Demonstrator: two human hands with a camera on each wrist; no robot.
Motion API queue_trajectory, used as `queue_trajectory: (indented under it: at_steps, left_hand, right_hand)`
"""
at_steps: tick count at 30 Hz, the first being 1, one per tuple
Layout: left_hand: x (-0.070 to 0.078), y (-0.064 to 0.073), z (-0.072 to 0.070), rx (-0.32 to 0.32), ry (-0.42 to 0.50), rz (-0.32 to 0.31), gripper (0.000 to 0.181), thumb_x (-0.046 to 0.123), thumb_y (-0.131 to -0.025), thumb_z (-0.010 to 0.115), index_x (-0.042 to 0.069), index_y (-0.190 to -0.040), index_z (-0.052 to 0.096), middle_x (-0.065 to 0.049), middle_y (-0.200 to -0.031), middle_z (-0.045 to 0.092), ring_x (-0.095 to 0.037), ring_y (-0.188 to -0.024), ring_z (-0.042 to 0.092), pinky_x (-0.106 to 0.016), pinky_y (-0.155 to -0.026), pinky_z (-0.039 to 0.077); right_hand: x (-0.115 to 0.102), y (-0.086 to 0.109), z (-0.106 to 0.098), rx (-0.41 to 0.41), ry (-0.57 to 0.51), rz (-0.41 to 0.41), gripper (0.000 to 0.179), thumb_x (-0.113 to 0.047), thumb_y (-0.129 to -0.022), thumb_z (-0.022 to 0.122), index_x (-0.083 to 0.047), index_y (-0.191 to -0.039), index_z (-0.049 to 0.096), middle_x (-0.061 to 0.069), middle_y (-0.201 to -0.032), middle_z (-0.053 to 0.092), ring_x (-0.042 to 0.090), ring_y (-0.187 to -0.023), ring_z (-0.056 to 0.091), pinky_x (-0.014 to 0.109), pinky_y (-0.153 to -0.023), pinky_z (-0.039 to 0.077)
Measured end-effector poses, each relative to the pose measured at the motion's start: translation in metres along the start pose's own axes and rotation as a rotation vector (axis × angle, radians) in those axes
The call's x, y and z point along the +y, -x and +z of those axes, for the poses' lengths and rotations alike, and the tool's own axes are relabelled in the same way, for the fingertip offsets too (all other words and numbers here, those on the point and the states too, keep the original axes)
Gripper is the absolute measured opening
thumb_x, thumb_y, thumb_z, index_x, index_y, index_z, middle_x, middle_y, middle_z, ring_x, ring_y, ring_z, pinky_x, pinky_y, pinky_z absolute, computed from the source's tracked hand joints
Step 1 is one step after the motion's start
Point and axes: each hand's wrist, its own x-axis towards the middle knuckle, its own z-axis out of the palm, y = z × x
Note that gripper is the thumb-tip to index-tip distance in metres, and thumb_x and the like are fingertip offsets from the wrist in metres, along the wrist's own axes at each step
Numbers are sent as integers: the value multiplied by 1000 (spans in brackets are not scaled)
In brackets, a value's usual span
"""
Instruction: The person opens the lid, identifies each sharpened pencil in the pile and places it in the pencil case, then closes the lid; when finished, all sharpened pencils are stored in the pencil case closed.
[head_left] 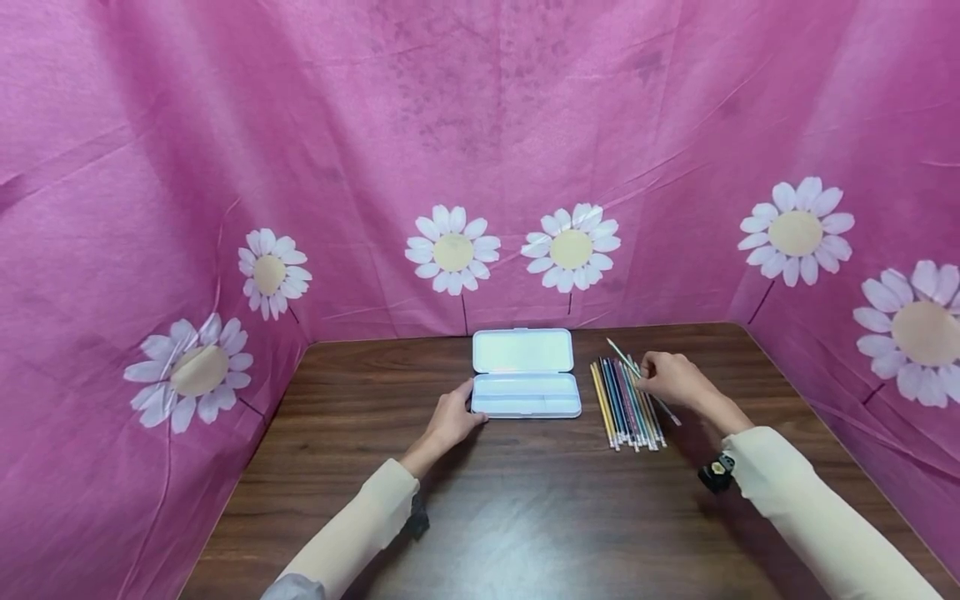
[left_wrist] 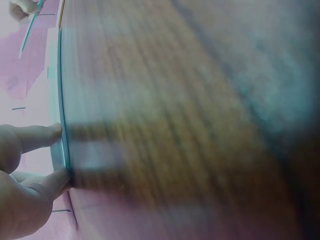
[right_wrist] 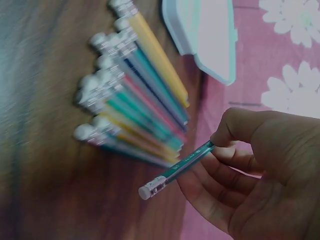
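A white pencil case [head_left: 522, 351] stands with its lid raised on the wooden table; its divided lower half [head_left: 517, 407] holds nothing visible. At its left front corner my left hand [head_left: 450, 418] grips the case, thumb and fingers against the edge [left_wrist: 61, 100]. My right hand [head_left: 677, 382] pinches a dark green pencil [right_wrist: 187, 161] between thumb and fingers, its white eraser end pointing down toward me. That pencil slants above a spread of pencils [head_left: 622, 408], yellow, blue, red and green, lying side by side right of the case, eraser ends toward me.
The brown wooden table [head_left: 510, 508] is bounded at the back and sides by a pink cloth [head_left: 360, 167] printed with white flowers. The loose pencils lie a short gap from the case's right side.
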Motion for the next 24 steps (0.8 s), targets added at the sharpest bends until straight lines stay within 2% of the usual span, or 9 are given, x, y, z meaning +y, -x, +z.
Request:
queue_trajectory:
  at_steps: [6, 11, 16, 20, 24]
  left_hand:
    - [3, 3, -1, -6, 17, -17, 74, 7, -88, 85, -5, -153, 52, -27, -146, 64, -40, -135, 63, -52, -116, 49]
    - [2, 1, -1, -7, 16, -24, 74, 8, -88, 85, -4, -153, 52, -26, -146, 64, -39, -135, 63, -51, -115, 50]
    - [2, 1, -1, -2, 22, -19, 73, 7, -88, 85, -4, -153, 53, -26, -143, 66, -39, -134, 64, -52, -115, 50]
    - [2, 2, -1, -2, 23, -16, 73, 7, -88, 85, -4, -152, 53, -26, -142, 66, -39, -133, 64, -52, -114, 50]
    - [3, 3, -1, 0, 19, -16, 72, 7, -88, 85, -3, -152, 54, -26, -141, 67, -39, -132, 65, -52, -113, 51]
  right_hand:
    - [-23, -12, -6, 3, 20, -80, 10, -16, -86, 72, -11, -85, 62, -1, -75, 61, 15, -68, 54, 32, -64, 43]
    - [-43, -23, -11, -39, 26, -116, 8, -14, -88, 72, -11, -87, 65, 1, -77, 64, 16, -69, 55, 31, -63, 44]
    - [-61, -33, -14, -75, 57, -200, 10, -14, -89, 74, -10, -87, 65, 0, -76, 61, 13, -67, 53, 29, -60, 42]
    - [-79, -40, -15, -122, 73, -233, 9, -12, -91, 74, -9, -88, 66, 0, -77, 61, 14, -66, 52, 29, -61, 41]
    - [-96, -47, -15, -148, 103, -291, 6, -9, -89, 73, -11, -87, 68, 0, -77, 62, 14, -67, 53, 29, -61, 42]
